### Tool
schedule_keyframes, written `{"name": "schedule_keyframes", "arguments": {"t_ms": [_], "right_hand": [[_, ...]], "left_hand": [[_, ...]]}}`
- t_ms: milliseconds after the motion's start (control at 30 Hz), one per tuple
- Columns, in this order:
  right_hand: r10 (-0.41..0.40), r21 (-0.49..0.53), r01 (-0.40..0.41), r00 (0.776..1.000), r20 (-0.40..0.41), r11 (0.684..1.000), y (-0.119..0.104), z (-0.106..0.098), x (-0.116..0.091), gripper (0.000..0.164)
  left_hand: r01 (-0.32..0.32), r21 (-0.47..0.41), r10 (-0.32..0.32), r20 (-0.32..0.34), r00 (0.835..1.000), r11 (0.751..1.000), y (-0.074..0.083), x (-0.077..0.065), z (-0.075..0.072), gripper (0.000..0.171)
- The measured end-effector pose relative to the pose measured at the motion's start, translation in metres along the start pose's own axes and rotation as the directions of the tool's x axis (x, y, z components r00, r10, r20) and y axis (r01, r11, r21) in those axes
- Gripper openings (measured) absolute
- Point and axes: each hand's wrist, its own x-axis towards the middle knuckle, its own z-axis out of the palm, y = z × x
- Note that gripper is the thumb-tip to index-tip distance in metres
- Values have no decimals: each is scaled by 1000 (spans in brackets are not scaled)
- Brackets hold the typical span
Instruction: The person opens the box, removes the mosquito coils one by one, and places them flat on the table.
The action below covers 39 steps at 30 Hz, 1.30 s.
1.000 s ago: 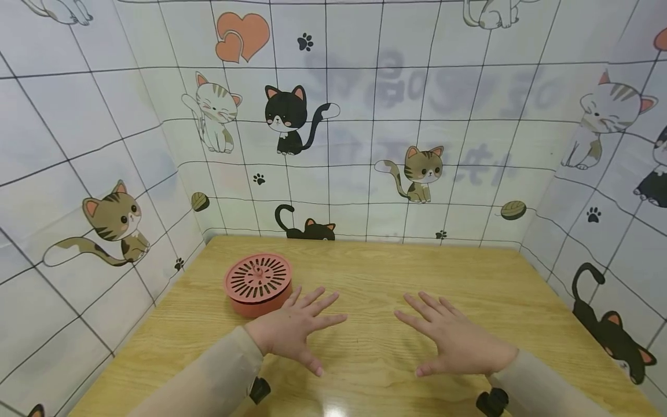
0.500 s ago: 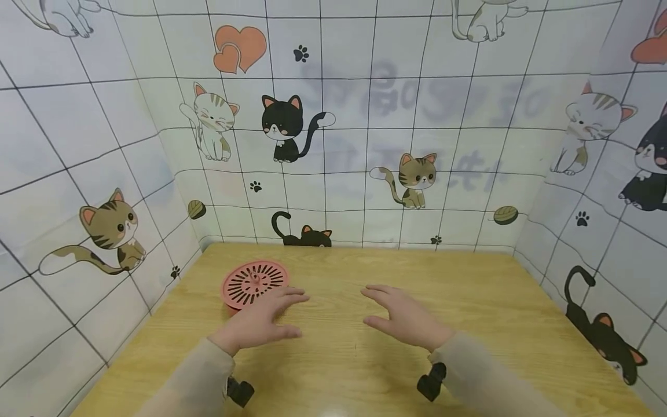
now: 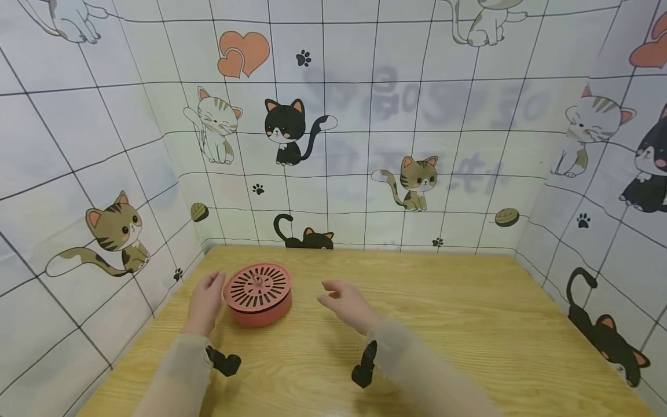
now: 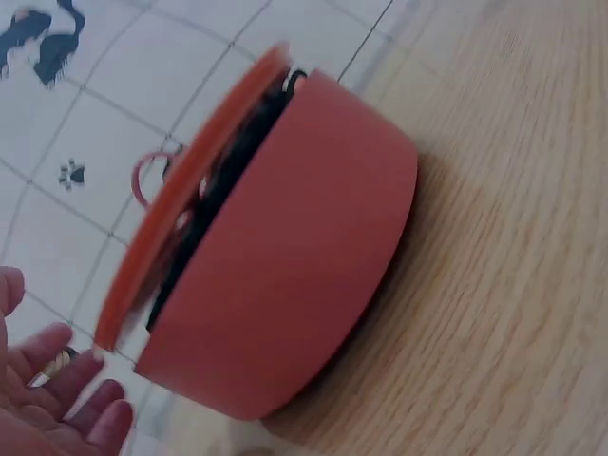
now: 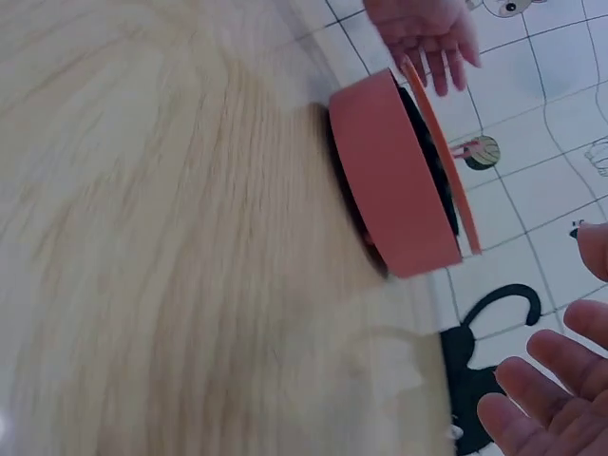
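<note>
A round coral-red tin (image 3: 260, 315) stands at the left of the table, its slotted lid (image 3: 259, 284) topped by a small ring. In the left wrist view, a dark gap shows between the lid and the tin's wall (image 4: 294, 247). My left hand (image 3: 205, 301) is just left of the tin, fingertips close to the lid's edge, with bent, relaxed fingers (image 4: 71, 385) and nothing held. My right hand (image 3: 349, 304) hovers to the right of the tin, a gap away from it. Its loosely spread fingers (image 5: 541, 380) hold nothing.
The wooden table (image 3: 443, 324) is bounded at the back and both sides by a white sheet (image 3: 354, 139) printed with a grid and cartoon cats. A small black camera (image 3: 224, 360) is strapped to the left wrist, another black camera (image 3: 363, 365) to the right.
My left hand has moved left from in front of the tin to its left side. The right hand has come left toward the tin. Both hands' spread fingers have drawn in. The tin stays put.
</note>
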Motion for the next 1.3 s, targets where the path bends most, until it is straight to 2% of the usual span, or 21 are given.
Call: {"name": "schedule_keyframes", "arguments": {"t_ms": [100,200,267,367,500,700,900,1133,1300], "right_hand": [[57,161,-59,998,22,985,-1,18,13,55],[98,315,-111,994,58,943,-3,34,22,57],[121,398,-143,989,80,906,-5,42,27,60],[159,470,-191,982,107,862,-9,54,32,63],[203,518,-254,967,154,817,-12,67,39,64],[221,561,-294,956,195,774,-10,76,46,62],[201,597,-284,958,203,750,-8,77,47,60],[197,639,-255,967,162,726,-1,63,40,59],[192,642,-225,974,121,733,15,43,33,60]], "left_hand": [[108,-61,-104,57,993,992,-12,8,-2,82],[202,-135,-187,119,975,970,-21,15,-1,83],[244,-187,-219,143,965,952,-26,19,1,83],[269,-215,-243,141,960,939,-30,22,2,81],[266,-207,-241,136,961,942,-34,22,1,81],[284,-262,-245,173,954,922,-34,23,6,87],[242,-142,-219,160,963,960,-31,19,11,88],[191,-120,-169,177,970,974,-31,13,27,85],[131,-183,-92,207,974,974,-25,5,52,78]]}}
